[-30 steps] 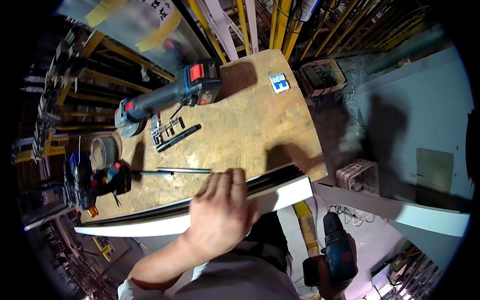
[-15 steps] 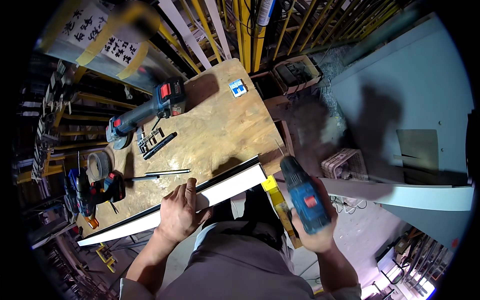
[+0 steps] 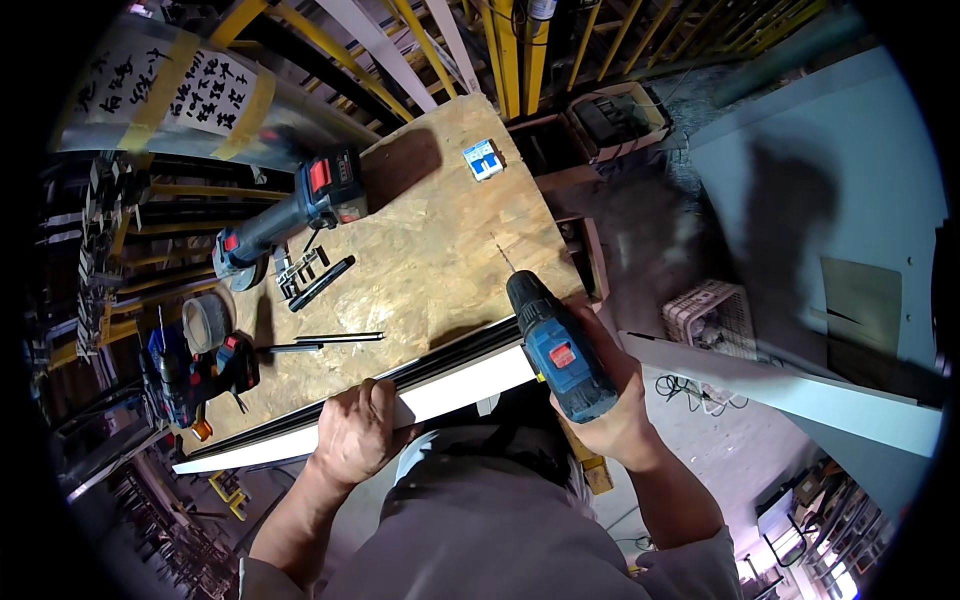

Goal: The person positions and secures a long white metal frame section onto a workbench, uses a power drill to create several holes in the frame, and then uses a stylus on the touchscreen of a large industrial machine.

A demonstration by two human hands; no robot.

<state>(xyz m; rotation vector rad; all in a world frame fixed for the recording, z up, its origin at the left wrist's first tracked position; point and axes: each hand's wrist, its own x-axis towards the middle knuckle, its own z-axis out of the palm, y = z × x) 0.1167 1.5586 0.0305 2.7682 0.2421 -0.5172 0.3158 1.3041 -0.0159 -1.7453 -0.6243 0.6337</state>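
My right hand (image 3: 622,415) is wrapped round the handle of a blue-and-black cordless drill (image 3: 560,345). A thin drill bit (image 3: 505,255) sticks out of its chuck and points away from me over the wooden bench top (image 3: 420,270). Along the bench's near edge lies a long white profile with black edging (image 3: 470,383), slanting from lower left to upper right. My left hand (image 3: 355,430) is closed over it near its middle, fingers on top. The drill is above the profile's right end and hides part of it.
An angle grinder (image 3: 285,222) lies at the bench's far left, near small metal fittings (image 3: 298,272) and a black bar (image 3: 322,284). More power tools (image 3: 172,385) and a tape roll (image 3: 207,322) sit further left. A small blue-and-white box (image 3: 483,160) is at the back; a crate (image 3: 710,315) stands right.
My right hand has brought the drill leftward, from beside the bench to above the profile's right end. My left hand stays on the profile. The view has shifted slightly.
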